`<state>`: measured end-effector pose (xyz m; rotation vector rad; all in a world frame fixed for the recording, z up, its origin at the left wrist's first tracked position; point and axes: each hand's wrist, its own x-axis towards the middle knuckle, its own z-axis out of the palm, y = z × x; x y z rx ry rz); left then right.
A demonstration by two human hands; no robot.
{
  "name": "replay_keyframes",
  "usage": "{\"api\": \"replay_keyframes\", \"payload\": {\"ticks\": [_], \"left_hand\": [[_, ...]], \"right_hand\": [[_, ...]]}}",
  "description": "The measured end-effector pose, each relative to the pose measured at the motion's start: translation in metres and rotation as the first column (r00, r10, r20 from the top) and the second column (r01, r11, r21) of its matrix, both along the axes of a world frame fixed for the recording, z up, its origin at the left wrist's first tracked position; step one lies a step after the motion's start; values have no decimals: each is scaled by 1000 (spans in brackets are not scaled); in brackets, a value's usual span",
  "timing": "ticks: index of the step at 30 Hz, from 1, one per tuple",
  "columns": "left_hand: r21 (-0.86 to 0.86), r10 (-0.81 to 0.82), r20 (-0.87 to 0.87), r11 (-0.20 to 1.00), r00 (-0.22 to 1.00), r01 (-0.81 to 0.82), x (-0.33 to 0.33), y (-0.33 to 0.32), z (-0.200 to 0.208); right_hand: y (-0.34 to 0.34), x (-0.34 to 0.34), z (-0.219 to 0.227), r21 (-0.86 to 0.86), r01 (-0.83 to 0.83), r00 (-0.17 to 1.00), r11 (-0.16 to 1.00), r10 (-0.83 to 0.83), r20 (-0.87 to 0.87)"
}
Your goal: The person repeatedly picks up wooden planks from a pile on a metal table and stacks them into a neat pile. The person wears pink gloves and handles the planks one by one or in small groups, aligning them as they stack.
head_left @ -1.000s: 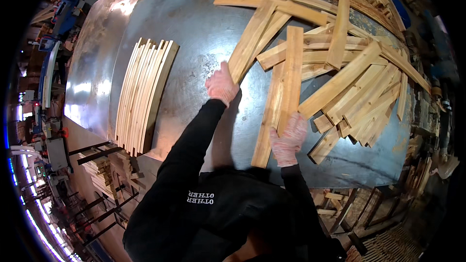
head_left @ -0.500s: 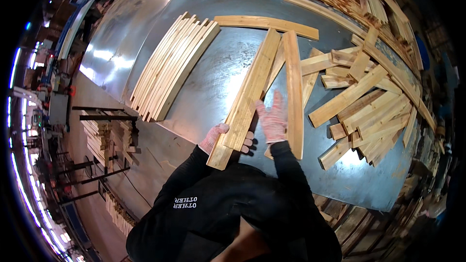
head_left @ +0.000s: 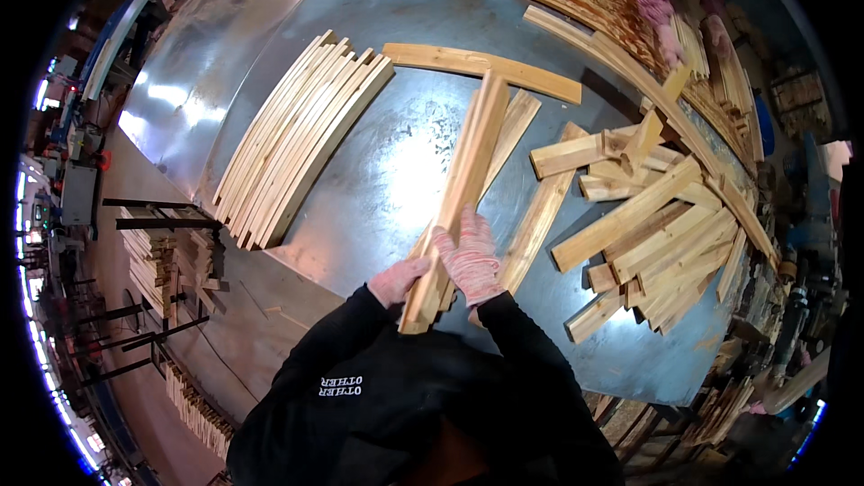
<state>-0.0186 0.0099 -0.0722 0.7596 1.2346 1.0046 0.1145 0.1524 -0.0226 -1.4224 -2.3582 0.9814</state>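
Note:
Before me I hold a few long wooden boards [head_left: 474, 148] laid together, tilted so their narrow edges show and pointing away across the metal table. My left hand [head_left: 400, 281], in a pinkish glove, is closed around their near left side. With thumb and fingers on the upper near part, my right hand [head_left: 470, 256], also gloved, grips them from the right. Just right of the held boards a loose board [head_left: 513, 135] lies partly hidden beneath them. Another loose board [head_left: 540, 216] slants across the table beyond my right hand.
A neat row of boards [head_left: 301, 144] lies on the metal table [head_left: 360, 171] at left. One board [head_left: 486, 67] lies crosswise at the far side. Right is a jumbled pile of boards [head_left: 666, 225]. Another person's gloved hand [head_left: 666, 40] is at far right. A rack [head_left: 166, 256] stands lower left.
My right hand has moved from beside the boards onto them. The long board that lay to their right is gone from its place. The held boards have turned onto their edges.

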Motion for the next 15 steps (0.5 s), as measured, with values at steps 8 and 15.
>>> {"api": "replay_keyframes", "payload": {"ticks": [8,15], "left_hand": [[-294,192,101,943,976,-155,-47,-26,60],[-278,183,-170,934,968,-225,-72,-52,90]], "right_hand": [[315,-63,-27,567,-220,974,794,149,168],[383,-104,-3,254,-402,851,880,257,458]]}}
